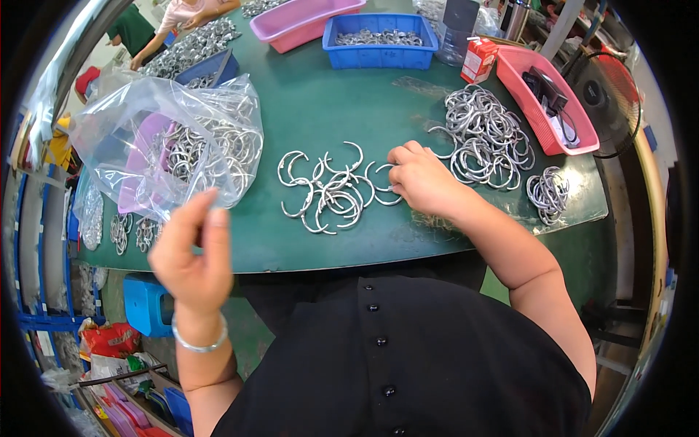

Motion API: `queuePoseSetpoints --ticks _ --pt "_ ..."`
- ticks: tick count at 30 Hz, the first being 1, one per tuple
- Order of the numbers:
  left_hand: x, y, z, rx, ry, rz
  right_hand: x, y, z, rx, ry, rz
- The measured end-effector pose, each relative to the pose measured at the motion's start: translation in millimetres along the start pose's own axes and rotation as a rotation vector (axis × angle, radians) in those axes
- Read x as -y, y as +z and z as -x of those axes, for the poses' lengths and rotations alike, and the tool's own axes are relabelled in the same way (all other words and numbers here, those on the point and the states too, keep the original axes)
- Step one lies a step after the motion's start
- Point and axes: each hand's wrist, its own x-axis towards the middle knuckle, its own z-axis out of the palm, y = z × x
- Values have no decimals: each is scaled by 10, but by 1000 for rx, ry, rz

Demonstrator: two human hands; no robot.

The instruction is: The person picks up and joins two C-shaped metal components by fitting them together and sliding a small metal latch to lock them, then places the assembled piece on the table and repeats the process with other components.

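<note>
Open metal rings [336,195]: a loose, overlapping group of silvery arcs on the green surface [313,95], between the two hands and nearest the right one.
Ring weight: probably light singly, but a bunch should feel heavy.
Ring stiffness: likely rigid and hard to break; the smooth, shiny metal may slip between fingertips.
Ring tangling: the open ends could hook neighbouring arcs, so one may drag others.
Ring hold: pinching the middle of an arc, away from crossings, seems surest.
Right hand [426,178]: low over the right edge of the group, knuckles up, fingers bent narrowly down beside the outermost ring; the fingertips are hidden, so whether they grip it I cannot tell.
Right forearm: slants inward from the lower right, elbow bent outward.
Left hand [191,251]: raised near the surface's front edge, fingers curled, thumb and forefinger narrowly parted with nothing visible between them.
Left forearm: nearly upright, a pale bracelet [200,348] at the wrist.
Clear bag [109,109]: just beyond the left hand, more rings showing through it.
Large ring pile [488,138]: beyond the right hand, to its right.
</note>
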Motion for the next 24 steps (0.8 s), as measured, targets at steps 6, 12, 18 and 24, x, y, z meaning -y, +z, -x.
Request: queuePoseSetpoints --ticks 6,12,18,24 --pt "32 421 347 213 -124 204 -80 25 17 -120 4 -127" --pt "109 740 482 397 -565 650 77 -98 20 -238 -175 -414" --pt "92 1056 375 529 -1028 1176 406 -119 5 -216 -424 -267" --pt "164 1093 394 461 -1013 1169 365 -15 26 -182 -355 -312"
